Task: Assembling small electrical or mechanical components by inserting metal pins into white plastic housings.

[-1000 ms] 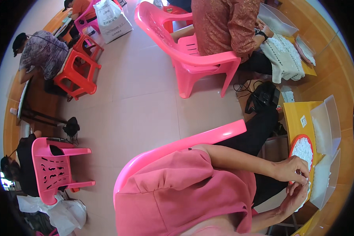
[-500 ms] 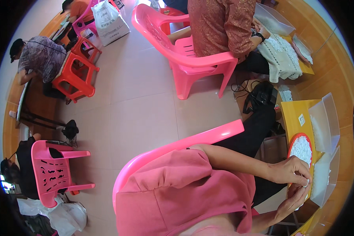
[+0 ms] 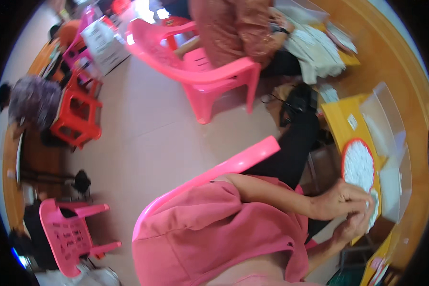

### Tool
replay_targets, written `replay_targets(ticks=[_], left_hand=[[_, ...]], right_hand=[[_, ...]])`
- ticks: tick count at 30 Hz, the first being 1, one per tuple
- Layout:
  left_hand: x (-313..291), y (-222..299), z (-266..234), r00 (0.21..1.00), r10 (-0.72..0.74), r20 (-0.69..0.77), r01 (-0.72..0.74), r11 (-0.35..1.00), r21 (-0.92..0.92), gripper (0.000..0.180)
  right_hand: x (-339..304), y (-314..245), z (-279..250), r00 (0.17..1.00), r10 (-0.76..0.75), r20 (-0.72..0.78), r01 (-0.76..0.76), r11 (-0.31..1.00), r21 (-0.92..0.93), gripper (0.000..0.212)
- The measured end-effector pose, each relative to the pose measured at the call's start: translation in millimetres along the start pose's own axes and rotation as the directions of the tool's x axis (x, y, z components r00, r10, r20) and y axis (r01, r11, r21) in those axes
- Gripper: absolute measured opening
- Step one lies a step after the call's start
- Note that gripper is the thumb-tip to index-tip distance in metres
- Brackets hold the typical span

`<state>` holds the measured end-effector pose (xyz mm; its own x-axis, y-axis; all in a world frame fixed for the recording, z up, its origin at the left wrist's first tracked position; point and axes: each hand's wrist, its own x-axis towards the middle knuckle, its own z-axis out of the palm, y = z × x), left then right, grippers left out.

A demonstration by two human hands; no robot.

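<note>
My left hand (image 3: 341, 199), the upper of the two, is closed in a pinch on a small white piece (image 3: 367, 204), too small and blurred to name. My right hand (image 3: 353, 226) meets it from below, its fingers bent up against the left fingertips; whatever they hold is hidden. Just beyond the left hand lies a red-rimmed oval tray (image 3: 344, 159) heaped with small white pieces (image 3: 359, 164). More white material (image 3: 374, 212) shows past the fingertips of the right hand, partly covered by it.
The yellow board (image 3: 339, 119) carries the tray, with clear plastic bins (image 3: 388, 112) along its far side. A person in a patterned brown top (image 3: 229, 33) sits ahead on a pink chair (image 3: 214, 76). Red stools (image 3: 78, 117) and another pink chair (image 3: 71, 233) stand left.
The whole view has shifted and blurred with head movement. My hands stay together at the fingertips, and more of the white material beside them now shows.
</note>
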<state>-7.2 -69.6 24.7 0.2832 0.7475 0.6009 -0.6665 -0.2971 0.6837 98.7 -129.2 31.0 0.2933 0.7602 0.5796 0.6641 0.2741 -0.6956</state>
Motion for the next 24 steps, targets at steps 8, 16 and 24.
replay_targets(ticks=[8, 16, 24], left_hand=[[-1.3, 4.2, -12.1, 0.974, -0.221, -0.049, 0.223, 0.974, 0.031, 0.019], [6.0, -20.7, -12.7, 0.965, -0.256, -0.056, 0.262, 0.943, 0.206, 0.024], [5.3, -64.8, -28.8, 0.908, -0.37, -0.194, 0.367, 0.929, -0.055, 0.028]], right_hand=[[12.1, -3.5, 19.0, 0.959, -0.283, -0.014, 0.256, 0.886, -0.386, 0.029], [16.7, 11.8, 24.2, 0.995, -0.097, -0.014, 0.092, 0.976, -0.198, 0.02], [20.0, 47.8, 52.8, 0.991, -0.13, -0.033, 0.12, 0.971, -0.205, 0.019]])
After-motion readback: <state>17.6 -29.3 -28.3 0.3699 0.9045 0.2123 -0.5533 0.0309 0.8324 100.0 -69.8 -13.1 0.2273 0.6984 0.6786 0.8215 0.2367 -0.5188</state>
